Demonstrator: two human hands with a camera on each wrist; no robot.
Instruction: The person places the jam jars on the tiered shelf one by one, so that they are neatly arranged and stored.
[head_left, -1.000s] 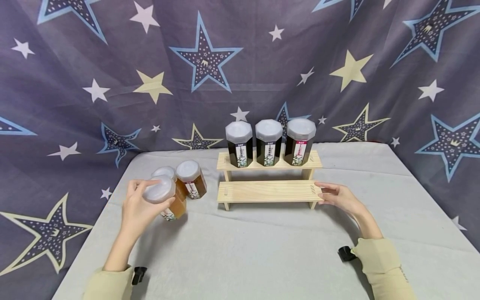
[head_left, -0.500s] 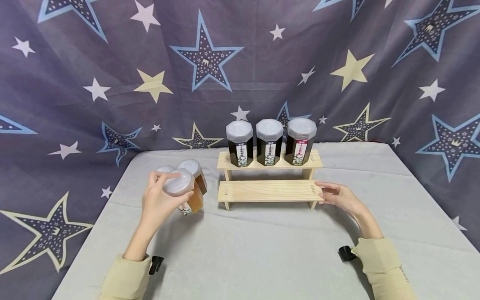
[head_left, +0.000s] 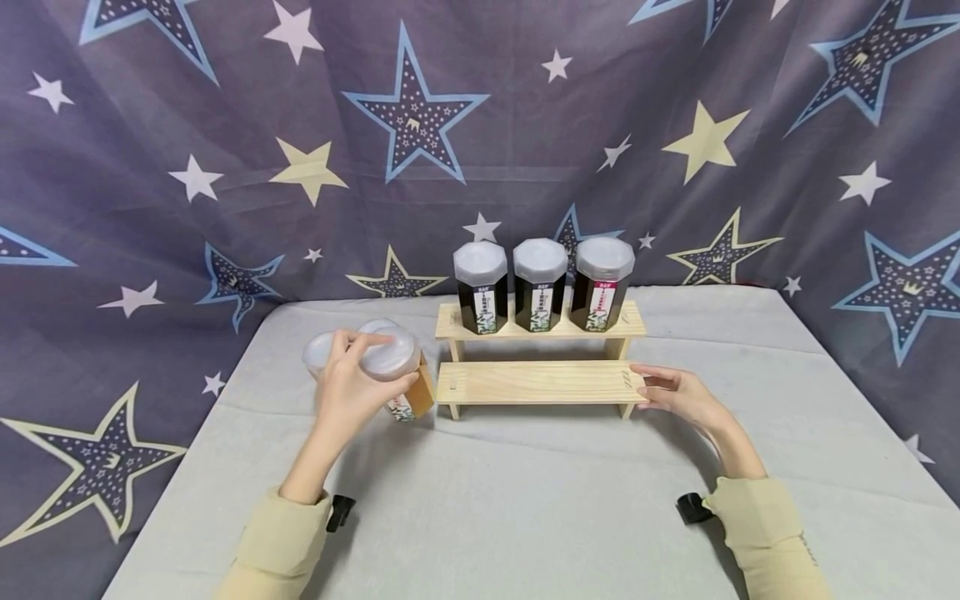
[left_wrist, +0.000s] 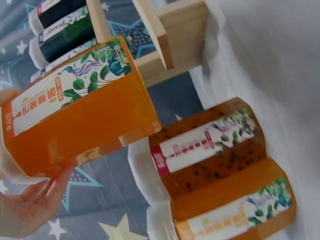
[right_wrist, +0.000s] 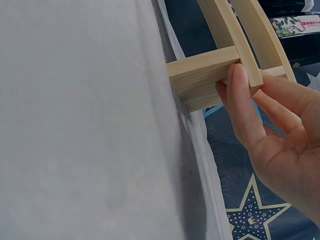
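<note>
Nearest, pale yellow sleeves [head_left: 757, 517] are covering a person's forearms above a light grey cloth [head_left: 540, 500], and a small black piece is sitting at each cuff. Farther in, the left hand [head_left: 348, 387] is grasping an orange jar [left_wrist: 85, 127] by its whitish lid, fingers and thumb curling round it; the jar is hanging tilted above the cloth, just left of a wooden stand [head_left: 532, 383]. The right hand [head_left: 682, 396] is pinching the right end of the stand's lower step between fingers and thumb. Behind the held jar, a speckled brown jar [left_wrist: 210, 150] and a second orange jar [left_wrist: 240, 205] are resting on the cloth side by side, the left hand and its load partly hiding them in the head view. Beyond the lower step, three dark jars [head_left: 539, 287] are standing upright in a row on the upper step, the rightmost wearing a pink-topped label. Farthest back, a dark curtain [head_left: 510, 150] patterned with stars is hanging.
</note>
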